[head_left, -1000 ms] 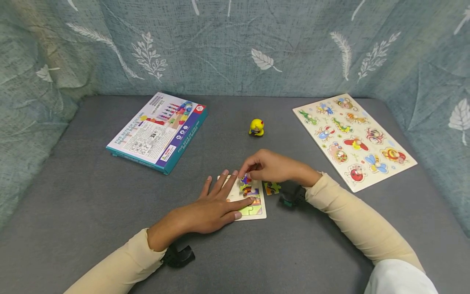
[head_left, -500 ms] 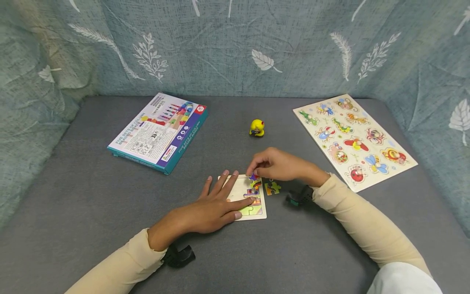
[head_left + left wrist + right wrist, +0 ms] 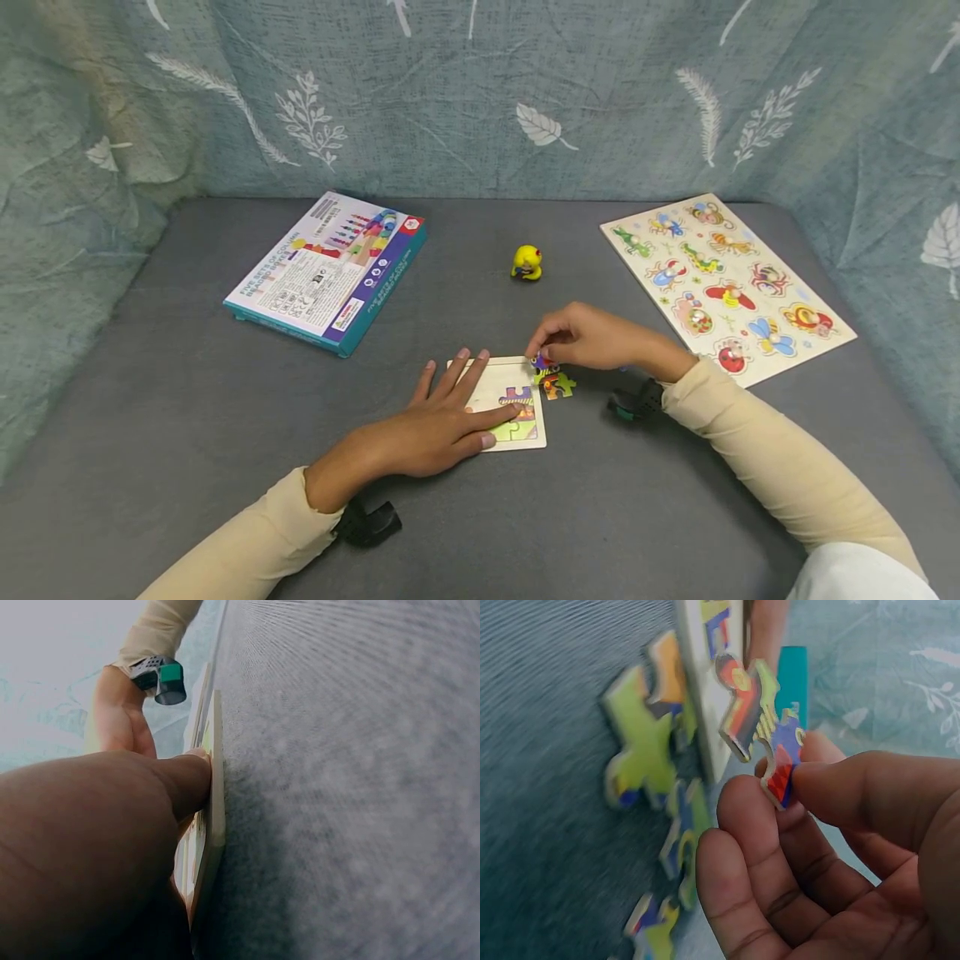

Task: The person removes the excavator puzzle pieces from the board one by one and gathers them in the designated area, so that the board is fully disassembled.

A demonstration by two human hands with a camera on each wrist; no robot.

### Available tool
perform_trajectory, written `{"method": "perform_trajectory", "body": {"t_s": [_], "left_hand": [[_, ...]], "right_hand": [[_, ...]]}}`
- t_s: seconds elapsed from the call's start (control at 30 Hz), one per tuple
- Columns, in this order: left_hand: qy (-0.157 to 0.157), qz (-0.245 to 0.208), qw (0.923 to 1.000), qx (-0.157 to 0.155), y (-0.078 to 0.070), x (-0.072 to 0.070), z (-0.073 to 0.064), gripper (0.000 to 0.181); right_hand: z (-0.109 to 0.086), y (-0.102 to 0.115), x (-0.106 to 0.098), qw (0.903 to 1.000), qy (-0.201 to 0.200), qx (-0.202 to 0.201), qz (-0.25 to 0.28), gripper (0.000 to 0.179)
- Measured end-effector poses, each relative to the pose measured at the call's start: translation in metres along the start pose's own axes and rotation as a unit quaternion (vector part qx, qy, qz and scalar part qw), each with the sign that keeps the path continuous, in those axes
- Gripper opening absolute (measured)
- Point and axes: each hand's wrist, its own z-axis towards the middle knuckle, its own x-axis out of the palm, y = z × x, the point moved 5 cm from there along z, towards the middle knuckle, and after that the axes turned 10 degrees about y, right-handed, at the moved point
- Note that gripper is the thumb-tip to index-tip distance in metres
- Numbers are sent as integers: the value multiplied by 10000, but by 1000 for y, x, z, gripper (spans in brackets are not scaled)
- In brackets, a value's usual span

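My left hand [image 3: 435, 425] lies spread over a pale wooden puzzle board [image 3: 491, 383], its fingers straight and pressing the board onto the table. Puzzle pieces in green and orange [image 3: 517, 428] sit in the board's lower right part, partly covered by the index finger and thumb. Between thumb and fingertips, my right hand [image 3: 592, 337] pinches a purple, red and green puzzle piece [image 3: 784, 750] just past the board's right edge. In the right wrist view, several loose puzzle pieces [image 3: 641, 742] lie on the table beside the board.
A yellow toy figure [image 3: 527, 262] stands beyond the hands. At back left lies a flat box [image 3: 322, 271] of beads, and a wooden insect peg board [image 3: 720, 283] is at back right. A patterned curtain [image 3: 450, 100] hangs behind the grey table [image 3: 187, 417].
My right hand has moved to the right, carrying the puzzle piece from over the board to beyond its right edge. The left hand stays in place on the board.
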Motion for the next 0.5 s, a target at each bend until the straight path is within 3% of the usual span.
{"method": "perform_trajectory", "body": {"t_s": [0.5], "left_hand": [[-1,-22,10000,-7,-2,-1,0,46]], "right_hand": [[-18,-5,-7,9996,-121,258,30,13]]}}
